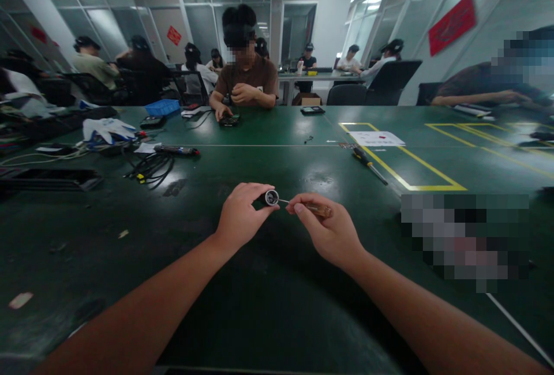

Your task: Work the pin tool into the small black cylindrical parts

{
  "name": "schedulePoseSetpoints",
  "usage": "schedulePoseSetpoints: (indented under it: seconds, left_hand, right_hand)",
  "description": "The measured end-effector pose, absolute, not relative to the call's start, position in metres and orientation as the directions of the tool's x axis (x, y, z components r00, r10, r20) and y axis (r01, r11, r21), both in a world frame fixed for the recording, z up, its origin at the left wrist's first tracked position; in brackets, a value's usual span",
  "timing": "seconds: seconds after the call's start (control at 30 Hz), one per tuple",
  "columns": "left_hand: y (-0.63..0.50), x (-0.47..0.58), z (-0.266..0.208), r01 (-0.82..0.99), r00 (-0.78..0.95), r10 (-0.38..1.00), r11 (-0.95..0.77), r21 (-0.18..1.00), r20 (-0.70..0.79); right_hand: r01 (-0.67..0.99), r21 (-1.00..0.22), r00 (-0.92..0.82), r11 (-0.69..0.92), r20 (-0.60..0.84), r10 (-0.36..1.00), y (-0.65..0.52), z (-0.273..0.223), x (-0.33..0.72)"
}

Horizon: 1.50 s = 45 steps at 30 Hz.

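Between the thumb and fingers of my left hand [242, 213] is a small dark cylindrical part [272, 197] with a pale ring at its open end, which faces me. My right hand [326, 228] is closed around the amber handle of a screwdriver [319, 209]. Its thin metal shaft points left and reaches the rim of the cylindrical part; whether the tip is inside or only touching I cannot tell. Both hands are over the green table [268, 306].
A yellow-and-black screwdriver [367, 164] lies to the right, near a white paper sheet [376, 138]. Coiled black cable [156, 167], gloves [108, 130] and a blue basket [162, 107] are on the left. Across the table a person [246, 75] handles a dark device. A blurred-out object lies at right.
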State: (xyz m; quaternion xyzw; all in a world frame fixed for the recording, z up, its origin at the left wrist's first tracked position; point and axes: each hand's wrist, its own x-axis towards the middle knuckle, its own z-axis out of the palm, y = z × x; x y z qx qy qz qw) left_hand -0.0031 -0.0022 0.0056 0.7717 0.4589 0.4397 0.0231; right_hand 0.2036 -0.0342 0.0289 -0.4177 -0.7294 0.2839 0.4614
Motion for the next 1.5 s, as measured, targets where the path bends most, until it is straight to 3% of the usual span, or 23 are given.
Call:
schedulePoseSetpoints:
  seconds: [0.27,0.53,0.63,0.7,0.8,0.9,1.1,1.23,1.3,1.4,1.43,1.5]
  left_hand:
    - [-0.003,-0.003,0.007,0.701,0.165,0.745,-0.549,0.454,0.647]
    - [-0.002,-0.003,0.006,0.701,0.109,0.773,-0.506,0.503,0.626]
    - [0.0,-0.003,0.005,0.692,0.088,0.775,-0.499,0.521,0.626]
    - [0.0,-0.003,0.005,0.692,0.102,0.771,-0.509,0.512,0.628]
    - [-0.001,-0.003,0.006,0.7,0.126,0.766,-0.519,0.491,0.63]
    - [-0.003,-0.002,0.007,0.71,0.134,0.759,-0.522,0.473,0.637]
    - [-0.002,-0.003,0.006,0.71,0.168,0.742,-0.548,0.442,0.649]
    - [-0.001,-0.004,0.005,0.687,0.181,0.735,-0.57,0.452,0.653]
    - [-0.001,-0.004,0.004,0.68,0.183,0.742,-0.569,0.462,0.645]
    - [0.0,-0.004,0.004,0.688,0.172,0.75,-0.556,0.466,0.639]
    - [0.0,-0.004,0.004,0.692,0.168,0.747,-0.554,0.463,0.643]
    - [0.0,-0.003,0.004,0.694,0.171,0.738,-0.561,0.452,0.653]
  right_hand:
    - [0.33,-0.822,-0.218,0.464,0.412,0.885,-0.035,0.029,0.204]
    - [-0.055,-0.966,-0.17,0.252,0.258,0.951,-0.026,0.029,0.198]
    - [-0.313,-0.948,-0.171,0.059,0.118,0.978,-0.02,0.025,0.198]
    - [-0.364,-0.931,-0.163,0.023,0.088,0.983,-0.018,0.023,0.198]
    - [-0.26,-0.957,-0.128,0.127,0.164,0.978,-0.019,0.024,0.2]
    - [-0.04,-0.965,-0.141,0.26,0.263,0.954,-0.025,0.027,0.202]
    - [0.322,-0.843,-0.207,0.431,0.382,0.901,-0.034,0.03,0.202]
    - [0.397,-0.782,-0.244,0.481,0.415,0.876,-0.036,0.03,0.202]
    - [0.325,-0.839,-0.228,0.437,0.379,0.897,-0.034,0.03,0.201]
    - [0.008,-0.975,-0.166,0.222,0.218,0.962,-0.024,0.029,0.202]
    - [-0.135,-0.982,-0.155,0.133,0.154,0.976,-0.021,0.028,0.202]
    - [-0.267,-0.962,-0.141,0.064,0.105,0.984,-0.017,0.027,0.203]
